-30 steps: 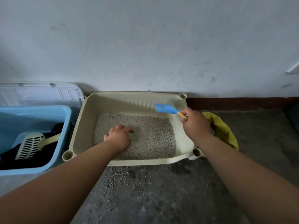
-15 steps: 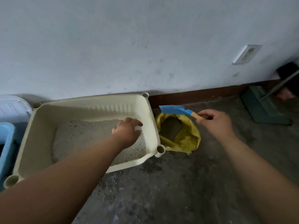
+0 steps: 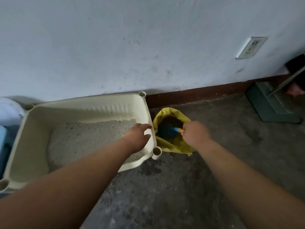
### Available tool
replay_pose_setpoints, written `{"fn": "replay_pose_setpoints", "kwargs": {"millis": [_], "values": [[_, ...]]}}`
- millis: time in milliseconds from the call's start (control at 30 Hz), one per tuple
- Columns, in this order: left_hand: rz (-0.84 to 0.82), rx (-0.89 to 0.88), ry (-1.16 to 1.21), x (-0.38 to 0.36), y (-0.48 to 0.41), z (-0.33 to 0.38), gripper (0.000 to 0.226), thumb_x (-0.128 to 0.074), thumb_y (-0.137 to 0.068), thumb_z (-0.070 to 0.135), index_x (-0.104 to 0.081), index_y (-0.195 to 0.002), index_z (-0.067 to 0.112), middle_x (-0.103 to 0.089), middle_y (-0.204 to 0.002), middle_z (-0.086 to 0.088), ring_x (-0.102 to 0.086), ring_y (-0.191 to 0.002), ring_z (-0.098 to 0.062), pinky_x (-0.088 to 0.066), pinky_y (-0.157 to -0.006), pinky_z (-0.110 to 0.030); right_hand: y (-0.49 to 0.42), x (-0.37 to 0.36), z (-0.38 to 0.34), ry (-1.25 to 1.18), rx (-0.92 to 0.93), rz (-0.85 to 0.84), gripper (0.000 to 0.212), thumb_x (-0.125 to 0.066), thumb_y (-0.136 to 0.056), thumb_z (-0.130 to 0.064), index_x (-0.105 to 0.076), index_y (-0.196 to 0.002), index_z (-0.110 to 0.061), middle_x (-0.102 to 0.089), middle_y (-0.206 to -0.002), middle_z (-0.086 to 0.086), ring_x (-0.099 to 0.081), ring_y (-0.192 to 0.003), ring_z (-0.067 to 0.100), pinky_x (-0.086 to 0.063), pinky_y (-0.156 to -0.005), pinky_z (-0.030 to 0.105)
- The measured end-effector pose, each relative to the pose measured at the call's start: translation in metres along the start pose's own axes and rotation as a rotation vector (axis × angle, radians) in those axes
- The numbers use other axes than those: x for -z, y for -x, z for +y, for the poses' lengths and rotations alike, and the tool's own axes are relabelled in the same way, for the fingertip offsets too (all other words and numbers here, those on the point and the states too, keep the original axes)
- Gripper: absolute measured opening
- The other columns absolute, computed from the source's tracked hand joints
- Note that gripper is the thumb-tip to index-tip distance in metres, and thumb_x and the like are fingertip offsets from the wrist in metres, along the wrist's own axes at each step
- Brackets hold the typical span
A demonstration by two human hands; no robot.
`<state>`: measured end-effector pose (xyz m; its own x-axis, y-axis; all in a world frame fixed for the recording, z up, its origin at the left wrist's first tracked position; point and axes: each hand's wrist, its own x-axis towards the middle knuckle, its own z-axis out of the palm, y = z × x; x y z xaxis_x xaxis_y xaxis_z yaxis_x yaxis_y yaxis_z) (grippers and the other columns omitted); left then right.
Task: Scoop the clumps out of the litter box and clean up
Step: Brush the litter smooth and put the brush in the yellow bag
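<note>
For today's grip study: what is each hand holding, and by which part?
The right hand grips the blue scoop by its orange handle. The left hand holds nothing.

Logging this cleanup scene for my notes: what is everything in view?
litter box: 1, cream, floor by wall
litter: 1 bed, grey, inside litter box
bag: 1, yellow, right of litter box
scoop: 1, blue, head inside bag
grains: many, grey, floor before litter box
socket: 1, white, wall
dustpan: 1, green, far right
bin: 1, blue, left edge
left hand: 1, over litter box's right wall
right hand: 1, grips scoop handle
</note>
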<state>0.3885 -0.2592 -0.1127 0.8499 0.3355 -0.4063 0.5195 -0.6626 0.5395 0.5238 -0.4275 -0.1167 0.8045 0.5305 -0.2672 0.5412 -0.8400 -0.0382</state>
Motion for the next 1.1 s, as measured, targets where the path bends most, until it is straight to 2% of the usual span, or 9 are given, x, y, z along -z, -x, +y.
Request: {"fn": "replay_pose_setpoints", "kwargs": {"millis": [333,433,500,567,667,800,867,967,1100], "values": [[0.016,0.09,-0.004,0.004,0.012,-0.029,0.039,-0.045,-0.099,0.031,-0.045,-0.138,0.03,-0.035,-0.149,-0.004,-0.042,-0.133,-0.028,-0.036,-0.111,-0.043,-0.028,-0.02,-0.032,0.147,-0.014,-0.069,0.022,-0.041,-0.096,-0.016,-0.062,-0.097,-0.019,-0.062,-0.093,0.001,-0.054,-0.077,0.019,-0.042,-0.063,0.031],[-0.006,0.096,-0.001,0.003,0.017,-0.034,0.04,-0.045,-0.099,0.032,-0.044,-0.138,0.03,-0.034,-0.149,-0.005,-0.042,-0.133,-0.028,-0.035,-0.111,-0.043,-0.026,-0.025,-0.026,0.112,-0.044,-0.056,0.026,-0.039,-0.096,-0.016,-0.063,-0.107,-0.015,-0.061,-0.105,0.005,-0.057,-0.096,0.023,-0.046,-0.077,0.033],[-0.011,0.096,0.005,0.005,0.02,-0.038,0.04,-0.045,-0.099,0.031,-0.044,-0.139,0.029,-0.033,-0.15,-0.005,-0.043,-0.132,-0.028,-0.036,-0.11,-0.04,-0.022,-0.038,-0.021,0.079,-0.037,-0.054,0.033,-0.034,-0.097,-0.019,-0.058,-0.118,-0.014,-0.054,-0.12,0.008,-0.049,-0.112,0.026,-0.043,-0.094,0.039],[-0.006,0.102,0.01,0.007,0.021,-0.044,0.04,-0.046,-0.099,0.031,-0.044,-0.138,0.028,-0.033,-0.15,-0.005,-0.044,-0.131,-0.027,-0.036,-0.11,-0.04,-0.018,-0.043,-0.022,0.051,-0.051,-0.043,0.034,-0.033,-0.097,-0.022,-0.054,-0.123,-0.017,-0.047,-0.125,0.007,-0.044,-0.117,0.028,-0.041,-0.099,0.046],[0.008,0.103,0.031,0.011,0.023,-0.052,0.04,-0.047,-0.098,0.031,-0.045,-0.138,0.028,-0.035,-0.149,-0.005,-0.048,-0.127,-0.026,-0.04,-0.105,-0.036,-0.017,-0.037,-0.029,-0.009,0.007,0.1,0.027,-0.041,-0.095,-0.018,-0.06,-0.114,-0.019,-0.055,-0.116,0.003,-0.051,-0.109,0.024,-0.044,-0.093,0.04],[0.042,0.099,0.064,0.02,0.024,-0.066,0.041,-0.051,-0.096,0.03,-0.045,-0.137,0.03,-0.037,-0.147,-0.004,-0.052,-0.12,-0.022,-0.046,-0.094,-0.031,-0.016,-0.016,-0.063,-0.219,0.024,0.311,0.022,-0.048,-0.09,-0.013,-0.069,-0.085,-0.018,-0.066,-0.084,-0.001,-0.058,-0.072,0.015,-0.052,-0.064,0.029],[0.055,0.101,0.07,0.026,0.023,-0.073,0.042,-0.053,-0.095,0.029,-0.046,-0.137,0.03,-0.038,-0.146,-0.004,-0.052,-0.12,-0.022,-0.047,-0.096,-0.033,-0.019,-0.006,-0.085,-0.308,0.052,0.353,0.022,-0.048,-0.088,-0.011,-0.067,-0.077,-0.016,-0.065,-0.076,0.0,-0.057,-0.066,0.016,-0.051,-0.056,0.028],[0.065,0.106,0.09,0.038,0.016,-0.082,0.043,-0.054,-0.095,0.028,-0.046,-0.137,0.028,-0.039,-0.145,-0.005,-0.058,-0.108,-0.021,-0.053,-0.086,-0.033,-0.027,0.006,-0.114,-0.388,0.119,0.367,0.018,-0.049,-0.083,-0.012,-0.067,-0.085,-0.014,-0.064,-0.086,0.004,-0.058,-0.077,0.022,-0.052,-0.065,0.036],[0.102,0.087,0.126,0.055,0.002,-0.091,0.044,-0.056,-0.094,0.025,-0.047,-0.136,0.027,-0.04,-0.144,-0.004,-0.057,-0.078,-0.01,-0.052,-0.065,-0.026,-0.036,0.015,-0.137,-0.405,0.153,0.278,0.026,-0.051,-0.084,-0.014,-0.067,-0.105,-0.016,-0.063,-0.103,0.004,-0.059,-0.095,0.022,-0.05,-0.076,0.032]]}}
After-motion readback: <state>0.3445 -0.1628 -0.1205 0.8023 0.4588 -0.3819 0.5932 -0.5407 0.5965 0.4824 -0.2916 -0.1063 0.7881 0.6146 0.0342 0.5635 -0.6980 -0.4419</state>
